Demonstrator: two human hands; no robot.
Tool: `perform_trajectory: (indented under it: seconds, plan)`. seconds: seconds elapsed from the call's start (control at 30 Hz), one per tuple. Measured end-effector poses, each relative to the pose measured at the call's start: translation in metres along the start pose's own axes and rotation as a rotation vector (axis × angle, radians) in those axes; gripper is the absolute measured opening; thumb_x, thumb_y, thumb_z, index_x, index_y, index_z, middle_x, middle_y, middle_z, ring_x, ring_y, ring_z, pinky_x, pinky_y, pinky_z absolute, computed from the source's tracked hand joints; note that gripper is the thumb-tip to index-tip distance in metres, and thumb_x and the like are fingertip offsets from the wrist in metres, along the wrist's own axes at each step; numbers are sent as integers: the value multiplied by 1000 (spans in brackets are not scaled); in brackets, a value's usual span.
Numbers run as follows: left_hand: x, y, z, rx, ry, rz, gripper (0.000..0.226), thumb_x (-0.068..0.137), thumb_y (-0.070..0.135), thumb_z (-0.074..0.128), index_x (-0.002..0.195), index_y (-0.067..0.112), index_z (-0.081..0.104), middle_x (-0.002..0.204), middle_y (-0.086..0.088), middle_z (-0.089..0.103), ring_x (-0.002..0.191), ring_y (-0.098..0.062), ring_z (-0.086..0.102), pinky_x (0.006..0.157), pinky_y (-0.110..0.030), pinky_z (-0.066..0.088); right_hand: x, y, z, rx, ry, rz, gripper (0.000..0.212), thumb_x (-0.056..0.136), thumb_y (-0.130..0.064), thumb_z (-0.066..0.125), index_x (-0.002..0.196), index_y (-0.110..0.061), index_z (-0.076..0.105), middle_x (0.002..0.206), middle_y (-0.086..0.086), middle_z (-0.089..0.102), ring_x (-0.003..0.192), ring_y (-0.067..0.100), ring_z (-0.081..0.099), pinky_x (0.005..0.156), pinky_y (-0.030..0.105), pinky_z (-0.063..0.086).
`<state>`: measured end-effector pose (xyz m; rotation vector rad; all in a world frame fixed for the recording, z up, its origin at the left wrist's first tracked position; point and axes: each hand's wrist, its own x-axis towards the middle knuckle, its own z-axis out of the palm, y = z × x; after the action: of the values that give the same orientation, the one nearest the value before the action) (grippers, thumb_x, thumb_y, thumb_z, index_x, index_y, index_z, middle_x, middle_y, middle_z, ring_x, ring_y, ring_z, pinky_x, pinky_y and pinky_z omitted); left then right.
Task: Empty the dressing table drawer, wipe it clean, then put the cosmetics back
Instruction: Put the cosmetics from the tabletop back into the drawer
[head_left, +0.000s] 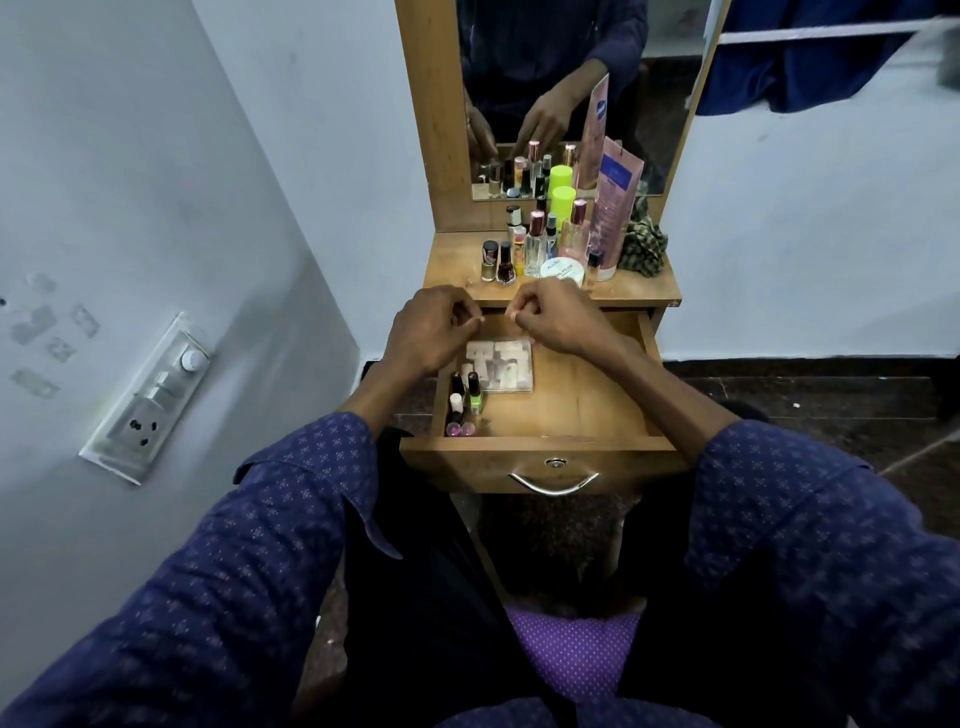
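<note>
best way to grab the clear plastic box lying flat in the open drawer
Take the clear plastic box by its two long edges, coming straight down from above. It lies flat on the drawer floor, so only its edges offer a grip. The small bottles stand close on its left, so I would slip fingers in from the bare right side first, then lift that edge.

**Around the Dresser**

A switchboard (148, 397) sits on the left wall (130, 182), with tape marks (44, 332) beside it. Blue cloth (810, 67) hangs from a rail (831, 34) at upper right. A purple dotted cushion (571, 654) lies on the dark floor (805, 405).
</note>
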<state>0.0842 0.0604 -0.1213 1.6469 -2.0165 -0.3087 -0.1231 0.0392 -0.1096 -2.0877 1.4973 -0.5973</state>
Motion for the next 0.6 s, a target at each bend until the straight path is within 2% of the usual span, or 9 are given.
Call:
perform_trajectory:
  seconds: [0.13,0.27,0.37,0.53,0.6]
  plan:
    - [30,6,-2,-2,113,0,25,94,39,72,115,26,68,106,10,69,92,-12,63,75,-34,50,16,-3,-28,-177,254,-61,11,95,-20,65,104,-20,72,86,-4,68,79,15,65,77,40,60]
    - [53,10,-3,50,139,20,41,95,35,69,132,21,61,130,1,62,106,-21,64,84,-39,53,30,-1,-48,-237,395,-53,19,95,-19,63,113,-15,69,89,1,70,75,19,68,75,41,60]
    - [65,12,-3,83,116,39,45,98,31,67,141,18,58,136,-2,59,114,-24,63,88,-42,53,36,3,-56,-240,418,-23,18,93,-20,65,110,-17,67,88,4,72,70,23,71,71,44,63]
    - [80,10,0,118,61,55,46,100,26,64,145,19,58,139,-5,57,114,-30,64,89,-46,56,50,-2,-67,-299,493,-112,14,96,-20,64,108,-14,70,95,5,73,87,21,68,84,40,59]
    - [84,10,1,135,49,65,40,99,24,64,139,19,62,136,-5,58,111,-31,65,86,-44,55,61,-11,-71,-330,485,-153,12,98,-21,63,105,-15,71,97,2,73,86,17,67,80,37,58]
